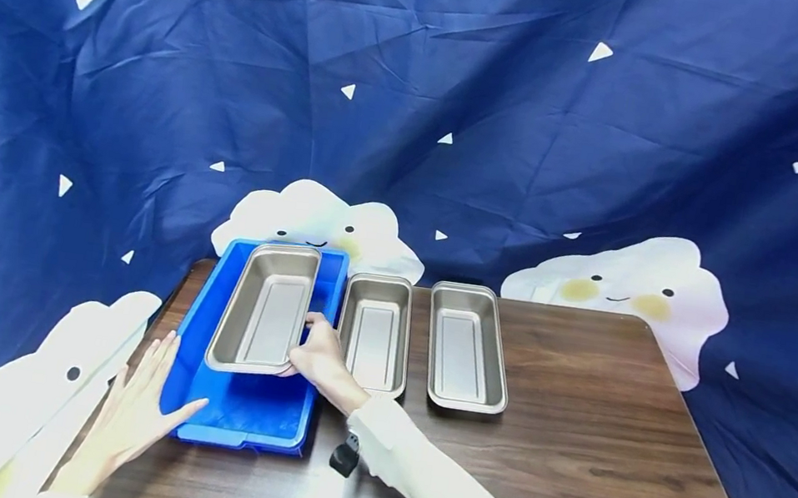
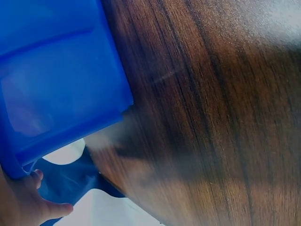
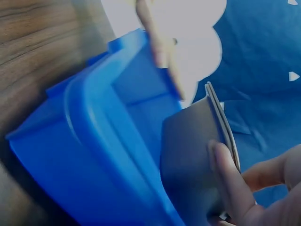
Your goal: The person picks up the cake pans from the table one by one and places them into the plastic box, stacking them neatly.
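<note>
My right hand (image 1: 321, 356) grips the near right corner of a metal loaf pan (image 1: 276, 321) and holds it over a blue plastic bin (image 1: 245, 437). In the right wrist view the thumb and fingers pinch the rim of the loaf pan (image 3: 190, 150), whose side leans toward the inside of the blue bin (image 3: 108, 160). My left hand (image 1: 134, 408) lies along the bin's left side, fingers straight and thumb spread over the near left edge. Only part of the left hand (image 2: 28, 200) shows in the left wrist view, beside the blue bin (image 2: 61, 94).
Two more loaf pans stand upright on the wooden table (image 1: 566, 473): a middle pan (image 1: 375, 338) close beside the bin, and a right pan (image 1: 462, 358) farther right. A blue cloth (image 1: 467, 73) with cloud prints hangs behind the table. A black device (image 1: 345, 456) hangs at the right wrist.
</note>
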Demonstrator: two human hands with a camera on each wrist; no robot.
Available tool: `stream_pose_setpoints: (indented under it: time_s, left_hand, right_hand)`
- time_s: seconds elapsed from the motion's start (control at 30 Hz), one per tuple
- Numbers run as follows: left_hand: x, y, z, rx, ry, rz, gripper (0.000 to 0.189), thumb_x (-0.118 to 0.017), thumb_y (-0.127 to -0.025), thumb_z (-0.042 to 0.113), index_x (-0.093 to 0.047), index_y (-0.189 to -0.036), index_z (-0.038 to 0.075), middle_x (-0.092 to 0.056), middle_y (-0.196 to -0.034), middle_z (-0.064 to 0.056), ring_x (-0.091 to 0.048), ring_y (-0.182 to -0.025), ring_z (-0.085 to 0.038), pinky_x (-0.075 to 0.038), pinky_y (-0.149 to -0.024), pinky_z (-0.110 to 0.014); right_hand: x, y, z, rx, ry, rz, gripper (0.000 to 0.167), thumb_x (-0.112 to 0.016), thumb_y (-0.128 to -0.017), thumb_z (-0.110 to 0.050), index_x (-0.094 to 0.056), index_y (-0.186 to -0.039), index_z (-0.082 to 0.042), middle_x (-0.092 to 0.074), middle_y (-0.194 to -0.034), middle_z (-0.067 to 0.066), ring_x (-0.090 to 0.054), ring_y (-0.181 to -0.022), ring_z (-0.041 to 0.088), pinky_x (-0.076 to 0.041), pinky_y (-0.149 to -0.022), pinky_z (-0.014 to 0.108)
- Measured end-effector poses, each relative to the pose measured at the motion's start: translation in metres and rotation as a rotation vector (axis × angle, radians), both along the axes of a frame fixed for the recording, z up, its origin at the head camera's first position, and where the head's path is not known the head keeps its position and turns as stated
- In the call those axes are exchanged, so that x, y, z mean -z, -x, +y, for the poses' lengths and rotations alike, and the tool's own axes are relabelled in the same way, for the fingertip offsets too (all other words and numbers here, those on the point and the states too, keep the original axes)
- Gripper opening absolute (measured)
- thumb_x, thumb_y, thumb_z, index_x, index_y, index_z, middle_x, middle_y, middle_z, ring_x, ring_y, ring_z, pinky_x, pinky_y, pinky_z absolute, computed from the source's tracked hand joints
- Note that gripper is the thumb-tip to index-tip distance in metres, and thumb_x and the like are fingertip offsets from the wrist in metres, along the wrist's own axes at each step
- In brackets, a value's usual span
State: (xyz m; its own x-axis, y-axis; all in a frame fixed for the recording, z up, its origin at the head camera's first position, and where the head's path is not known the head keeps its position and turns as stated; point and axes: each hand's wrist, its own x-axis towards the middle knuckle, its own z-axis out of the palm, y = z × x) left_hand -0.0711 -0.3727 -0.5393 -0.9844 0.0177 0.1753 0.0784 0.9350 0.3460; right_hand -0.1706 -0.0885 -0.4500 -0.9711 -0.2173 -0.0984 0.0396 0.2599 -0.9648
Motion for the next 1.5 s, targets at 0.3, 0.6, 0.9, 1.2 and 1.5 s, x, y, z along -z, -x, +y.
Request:
stream_pose_setpoints:
  time_s: [0.3, 0.6, 0.9, 1.2, 1.5]
  left_hand:
    - [-0.004, 0.002, 0.001, -0.005, 0.008, -0.034, 0.113, -0.072, -0.092, 0.061, -0.009, -0.171, 0.011, -0.018, -0.174, -0.022, -0.002, -0.162, -0.039, -0.009, -0.114, -0.084]
    - [-0.003, 0.002, -0.003, 0.046, 0.024, 0.029, 0.115, -0.078, -0.087, 0.059, -0.015, -0.171, 0.01, -0.02, -0.174, -0.019, -0.006, -0.162, -0.039, -0.014, -0.114, -0.082]
    - [-0.004, 0.001, -0.006, 0.101, 0.023, 0.037, 0.119, -0.082, -0.084, 0.058, -0.014, -0.171, 0.011, -0.016, -0.176, -0.017, -0.008, -0.161, -0.043, -0.017, -0.114, -0.082]
    - [-0.002, 0.0, -0.006, 0.091, 0.02, 0.03, 0.119, -0.082, -0.085, 0.056, -0.013, -0.171, 0.012, -0.013, -0.176, -0.016, -0.004, -0.162, -0.04, -0.012, -0.117, -0.081]
    - [-0.003, -0.001, -0.003, 0.079, 0.011, 0.025, 0.118, -0.082, -0.085, 0.054, -0.014, -0.171, 0.012, -0.016, -0.176, -0.018, -0.005, -0.162, -0.042, -0.013, -0.117, -0.08]
  right_hand:
    - [0.036, 0.004, -0.033, 0.071, 0.016, -0.036, 0.036, -0.063, -0.076, 0.022, -0.06, -0.109, 0.008, -0.067, -0.076, 0.011, -0.075, -0.064, 0.029, -0.062, -0.052, 0.038]
    - [0.05, 0.005, -0.05, 0.057, 0.01, -0.087, 0.039, -0.064, -0.08, 0.024, -0.058, -0.113, 0.006, -0.065, -0.087, 0.018, -0.073, -0.069, 0.031, -0.062, -0.053, 0.04]
    - [0.052, 0.008, -0.05, -0.018, -0.06, -0.152, 0.047, -0.058, -0.087, 0.018, -0.051, -0.133, 0.016, -0.063, -0.088, 0.017, -0.07, -0.054, 0.027, -0.063, -0.057, 0.041]
    - [0.013, 0.005, -0.019, -0.184, -0.303, -0.096, 0.073, -0.064, -0.098, -0.005, -0.029, -0.158, 0.016, -0.058, -0.143, 0.034, -0.078, -0.071, 0.027, -0.058, -0.061, 0.025]
    - [-0.011, 0.006, 0.045, -0.273, 0.003, -0.039, 0.055, -0.057, -0.096, 0.006, -0.047, -0.15, 0.008, -0.057, -0.143, 0.031, -0.077, -0.088, 0.03, -0.064, -0.08, 0.038]
